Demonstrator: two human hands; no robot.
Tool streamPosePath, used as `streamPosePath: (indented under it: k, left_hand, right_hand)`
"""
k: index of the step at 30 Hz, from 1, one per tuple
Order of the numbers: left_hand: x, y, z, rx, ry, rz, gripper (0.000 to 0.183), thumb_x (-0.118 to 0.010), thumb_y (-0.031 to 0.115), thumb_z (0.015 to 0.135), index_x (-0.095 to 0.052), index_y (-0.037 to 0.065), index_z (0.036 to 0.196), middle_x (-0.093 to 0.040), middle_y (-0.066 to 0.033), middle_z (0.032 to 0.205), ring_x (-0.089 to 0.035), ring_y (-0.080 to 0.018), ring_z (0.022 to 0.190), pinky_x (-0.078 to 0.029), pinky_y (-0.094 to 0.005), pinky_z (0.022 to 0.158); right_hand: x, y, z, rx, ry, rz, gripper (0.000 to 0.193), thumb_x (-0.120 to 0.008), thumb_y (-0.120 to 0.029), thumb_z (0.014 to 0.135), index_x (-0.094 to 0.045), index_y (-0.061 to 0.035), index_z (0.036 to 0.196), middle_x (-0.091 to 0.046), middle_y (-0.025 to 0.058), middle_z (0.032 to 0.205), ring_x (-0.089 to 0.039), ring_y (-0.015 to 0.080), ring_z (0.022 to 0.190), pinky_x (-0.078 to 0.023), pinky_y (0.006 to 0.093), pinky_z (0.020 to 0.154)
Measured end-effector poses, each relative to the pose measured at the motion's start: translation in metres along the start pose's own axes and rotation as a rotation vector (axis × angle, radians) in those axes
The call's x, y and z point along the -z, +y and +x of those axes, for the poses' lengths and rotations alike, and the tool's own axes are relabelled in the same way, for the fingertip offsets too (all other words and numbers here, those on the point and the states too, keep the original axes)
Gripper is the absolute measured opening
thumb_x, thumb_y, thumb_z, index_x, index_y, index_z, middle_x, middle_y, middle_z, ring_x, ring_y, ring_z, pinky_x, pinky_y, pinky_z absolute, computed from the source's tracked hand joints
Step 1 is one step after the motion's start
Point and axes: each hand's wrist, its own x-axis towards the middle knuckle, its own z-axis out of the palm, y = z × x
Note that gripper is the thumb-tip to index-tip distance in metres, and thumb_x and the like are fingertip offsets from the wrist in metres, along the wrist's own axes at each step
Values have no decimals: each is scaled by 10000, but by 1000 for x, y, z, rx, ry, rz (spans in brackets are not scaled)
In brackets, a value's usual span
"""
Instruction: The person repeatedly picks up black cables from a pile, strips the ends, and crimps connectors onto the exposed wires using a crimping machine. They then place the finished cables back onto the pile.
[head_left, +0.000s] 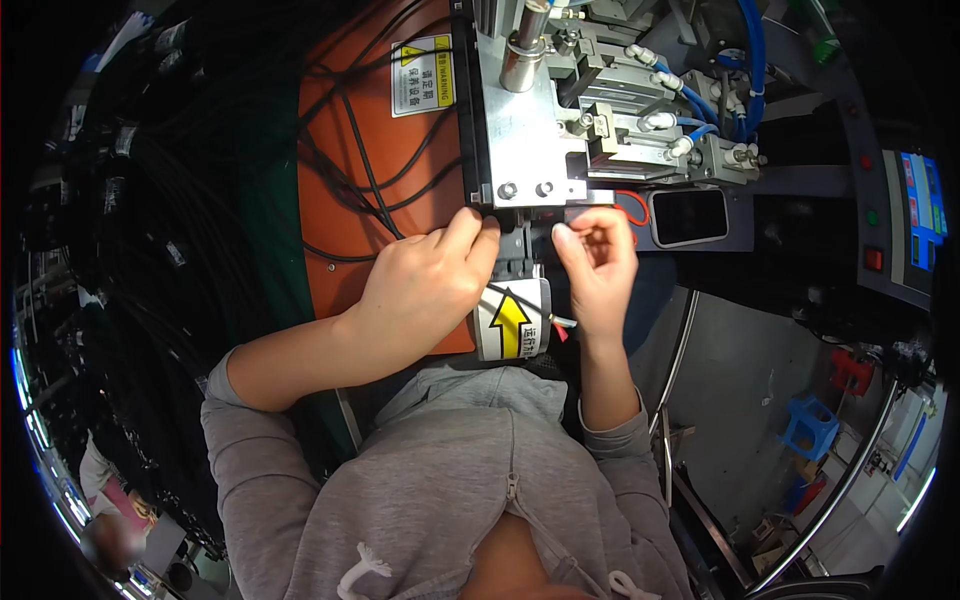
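Cable (pixel 520 302), black with coloured wires (pixel 563 325) showing at one end, is lying just on the near side of a dark metal block (pixel 514 252), across a white label with a yellow arrow (pixel 510 330). Its loose wires could be bending or snagging if the right hand (pixel 600 265) were brushing them, and fingertips would likely be getting pinched if the machine were moving with hands this close. The cable's long axis is slanting from far left to near right, the wire end pointing right and somewhat toward the near side. The left hand (pixel 430 272) is resting left of the block, its fingers bending down by the near edge of a silver plate (pixel 525 145); what it is gripping, if anything, is hidden. The right hand is standing right of the block, thumb and fingers partly curling with a space between them; I cannot tell whether it is holding anything. Farther right, a phone (pixel 690 217) is lying near a red wire (pixel 637 203); on the left, black cables (pixel 352 125) are crossing an orange board (pixel 345 300).
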Motion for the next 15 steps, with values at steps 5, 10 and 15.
streamPosePath:
  k: [5, 10, 15]
  left_hand:
    - [1, -13, 1, -3, -12, -152, 267, -697, 155, 762, -629, 25, 984, -523, -63, 752, -607, -194, 597, -484, -297, 500]
    - [32, -8, 5, -267, 333, -200, 402, -636, 311, 811, -636, -44, 999, -671, -125, 922, -665, -164, 682, -477, -234, 508]
    - [11, 15, -1, -638, 621, -362, 449, -599, 373, 876, -663, -70, 921, -685, -164, 858, -671, -188, 651, -458, -235, 419]
  right_hand:
    - [11, -23, -4, 473, -488, -63, 264, -760, 21, 658, -645, -3, 894, -666, 106, 890, -607, 222, 760, -468, 321, 713]
    - [15, -22, -9, 448, -205, 82, 182, -719, 46, 705, -631, -3, 856, -639, 112, 843, -590, 209, 788, -462, 299, 719]
    - [16, -25, -7, 423, -265, 111, 194, -707, 45, 723, -612, -23, 878, -633, 121, 876, -592, 219, 820, -466, 315, 742]
